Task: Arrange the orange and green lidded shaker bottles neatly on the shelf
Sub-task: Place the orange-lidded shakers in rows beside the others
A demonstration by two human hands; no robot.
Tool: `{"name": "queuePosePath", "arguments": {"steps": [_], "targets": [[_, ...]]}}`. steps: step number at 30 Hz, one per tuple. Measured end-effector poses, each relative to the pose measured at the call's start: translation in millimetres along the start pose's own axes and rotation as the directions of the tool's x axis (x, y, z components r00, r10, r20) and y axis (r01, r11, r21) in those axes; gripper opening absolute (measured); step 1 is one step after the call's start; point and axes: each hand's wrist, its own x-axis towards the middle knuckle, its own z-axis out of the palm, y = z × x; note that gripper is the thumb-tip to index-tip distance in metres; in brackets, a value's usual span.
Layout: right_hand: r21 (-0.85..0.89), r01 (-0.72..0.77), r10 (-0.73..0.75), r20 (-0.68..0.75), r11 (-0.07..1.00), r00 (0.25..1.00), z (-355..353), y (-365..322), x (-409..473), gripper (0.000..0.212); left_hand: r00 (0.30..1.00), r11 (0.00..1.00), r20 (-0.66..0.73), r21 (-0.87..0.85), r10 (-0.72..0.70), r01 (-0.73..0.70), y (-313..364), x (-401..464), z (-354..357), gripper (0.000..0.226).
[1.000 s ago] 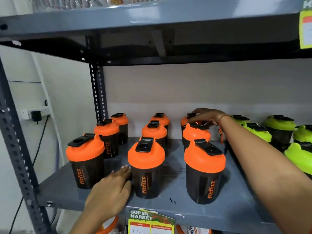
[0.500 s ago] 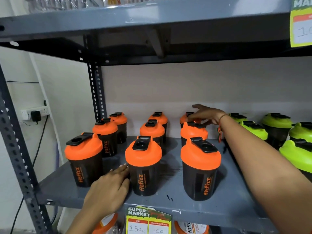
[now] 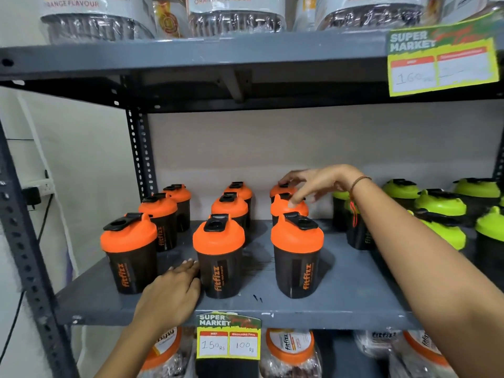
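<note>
A grey steel rack [image 3: 141, 148] with perforated uprights fills the frame, its upper shelf [image 3: 191, 54] running across the top. Behind it stands a plain pale wall [image 3: 313, 140]. At the left edge, a white wall socket [image 3: 45, 186] holds a black plug [image 3: 31, 196].

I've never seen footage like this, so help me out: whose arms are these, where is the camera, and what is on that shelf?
No machine here: a person wears a camera on the head, looking down at both bare hands. On the grey metal shelf stand nine black shaker bottles with orange lids, in three rows, with green-lidded shaker bottles to the right. The left hand rests flat beside the front middle orange-lidded bottle. The right hand reaches over the back orange-lidded bottles, fingertips at their lids. Neither hand has a bottle in its grip.
</note>
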Motion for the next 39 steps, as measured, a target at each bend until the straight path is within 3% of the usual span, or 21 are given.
{"name": "queuePosePath", "arguments": {"steps": [5,14,19,35,39], "targets": [[0.076,-0.036,0.032,0.057,0.996,0.998,22.5,11.5,3.4,0.067,1.000,1.000,0.003,-0.018,-0.002,0.002,0.4,-0.9,-0.5,0.048],[0.085,-0.032,0.045,-0.157,0.996,0.987,46.5,21.5,18.2,0.063,1.000,1.000,0.013,-0.029,-0.001,0.002,-1.1,-1.1,-1.1,0.048],[0.045,-0.068,0.077,-0.230,0.997,0.970,49.3,23.4,22.9,0.079,1.000,0.999,0.012,-0.030,-0.016,0.016,0.0,-1.2,-1.7,0.049],[0.053,-0.098,0.108,-0.260,0.994,0.960,49.0,26.4,18.4,0.077,1.000,1.000,0.022,-0.017,-0.015,0.015,0.4,-0.4,-1.8,0.047],[0.028,-0.088,0.092,-0.270,0.996,0.958,49.1,24.8,9.6,0.094,1.000,1.000,0.015,-0.018,-0.015,0.016,1.2,-1.5,-2.5,0.046]]}}
